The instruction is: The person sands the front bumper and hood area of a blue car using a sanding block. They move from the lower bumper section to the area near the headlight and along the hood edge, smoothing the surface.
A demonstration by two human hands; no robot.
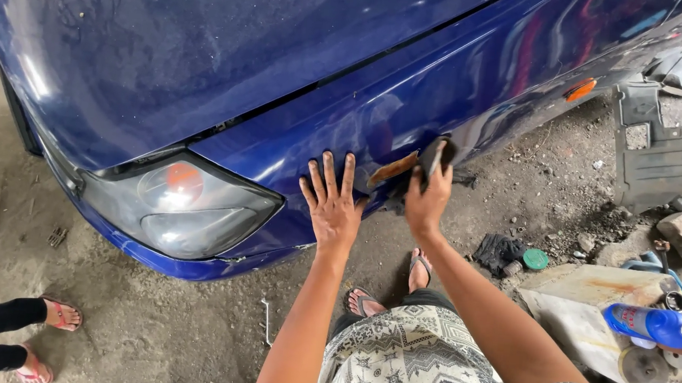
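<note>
left hand (332, 203) lies spread flat on the blue bumper (296, 143); right hand (428, 197) pinches a dark sanding pad (435, 154) against it. uneven pressure could gouge surrounding paint, i judge.

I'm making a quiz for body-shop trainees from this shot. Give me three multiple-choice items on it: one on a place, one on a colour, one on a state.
1. Where does the left hand rest?
A. flat on the car's front bumper
B. on the headlight
C. on the ground

2. What colour is the car body?
A. red
B. dark blue
C. silver

3. How is the right hand occupied?
A. open and empty
B. gripping a dark sanding block against the bumper
C. holding the blue bottle

Answers:
1 A, its fingers are spread on the panel beside the headlight.
2 B, hood and bumper are glossy blue.
3 B, its fingers close round the block by a bare, orange-brown patch; the blue bottle lies apart at the right.
</note>
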